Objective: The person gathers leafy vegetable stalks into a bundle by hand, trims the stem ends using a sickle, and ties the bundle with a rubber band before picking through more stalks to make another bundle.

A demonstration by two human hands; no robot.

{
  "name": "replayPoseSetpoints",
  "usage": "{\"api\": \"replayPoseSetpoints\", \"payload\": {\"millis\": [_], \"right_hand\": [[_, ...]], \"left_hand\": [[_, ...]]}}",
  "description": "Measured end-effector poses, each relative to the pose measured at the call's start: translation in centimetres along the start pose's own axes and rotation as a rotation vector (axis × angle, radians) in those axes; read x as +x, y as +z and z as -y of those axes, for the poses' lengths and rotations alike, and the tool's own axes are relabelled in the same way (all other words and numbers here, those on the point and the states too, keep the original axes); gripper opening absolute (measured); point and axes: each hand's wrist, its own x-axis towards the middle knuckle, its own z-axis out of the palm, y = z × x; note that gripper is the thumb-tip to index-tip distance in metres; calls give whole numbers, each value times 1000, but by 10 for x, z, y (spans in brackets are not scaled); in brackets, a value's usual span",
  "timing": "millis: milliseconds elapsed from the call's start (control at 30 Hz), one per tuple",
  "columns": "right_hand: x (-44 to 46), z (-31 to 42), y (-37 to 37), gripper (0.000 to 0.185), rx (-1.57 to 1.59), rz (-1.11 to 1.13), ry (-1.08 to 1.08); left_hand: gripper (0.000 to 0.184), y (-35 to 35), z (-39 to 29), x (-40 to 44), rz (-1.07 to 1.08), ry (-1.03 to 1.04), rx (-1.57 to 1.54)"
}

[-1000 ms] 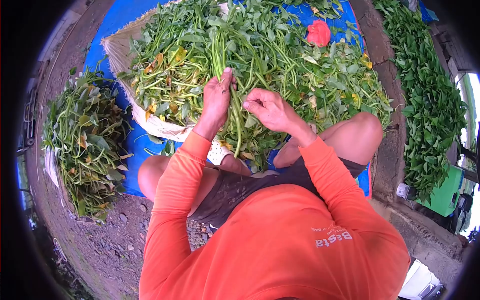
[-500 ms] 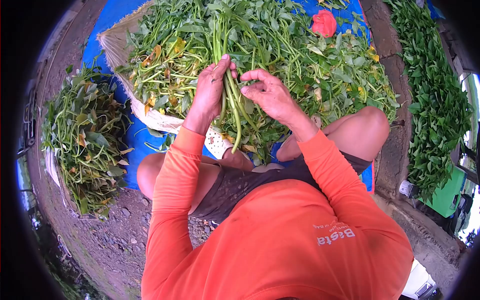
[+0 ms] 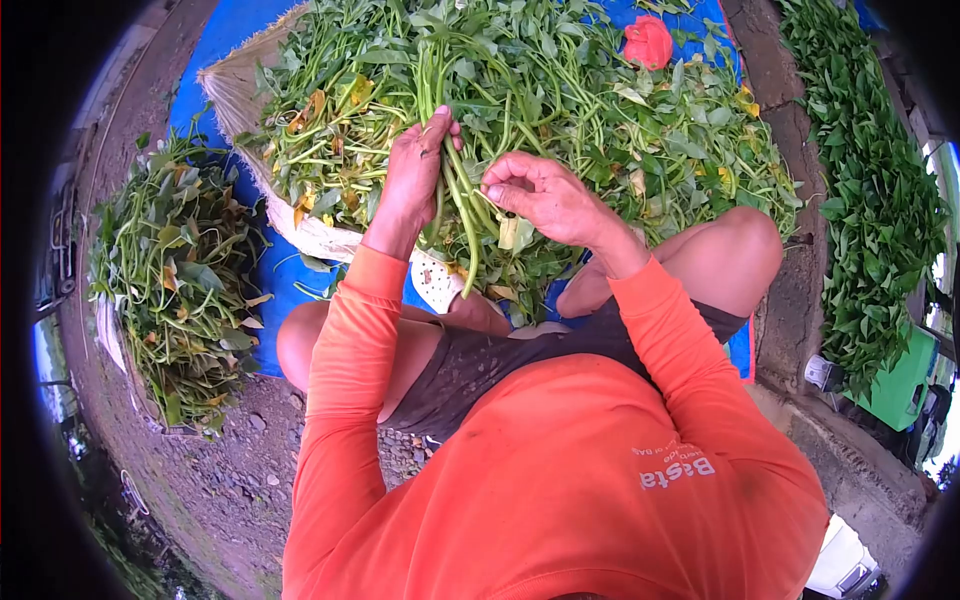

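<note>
In left hand, one bunch (green)

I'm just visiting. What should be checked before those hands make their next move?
1. Left hand closed around the green stems: ok.
2. Right hand close to the stems: ok, just beside them.
3. Right fingertips free: cannot tell; whatever may be between them is too small.
4. Lower stem ends level: not ok; one hangs below the rest.
5. Leafy pile all green: not ok; yellow leaves show.
6. Red bundle clear of both hands: ok.
</note>
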Motion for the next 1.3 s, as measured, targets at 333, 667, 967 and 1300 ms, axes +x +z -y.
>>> {"api": "replayPoseSetpoints", "payload": {"millis": [333, 667, 967, 1300], "right_hand": [[-28, 17, 11, 12, -508, -93, -261], [47, -108, -117, 32, -735, -515, 371], [62, -177, -123, 40, -861, -431, 491], [43, -151, -176, 50, -622, -609, 379]], "left_hand": [[28, 2, 3, 0, -67, 54, 69], [31, 13, -30, -10, -46, 120, 48], [28, -4, -104, -48, 106, 236, -105], [28, -75, -154, -49, 373, 321, -593]]}}
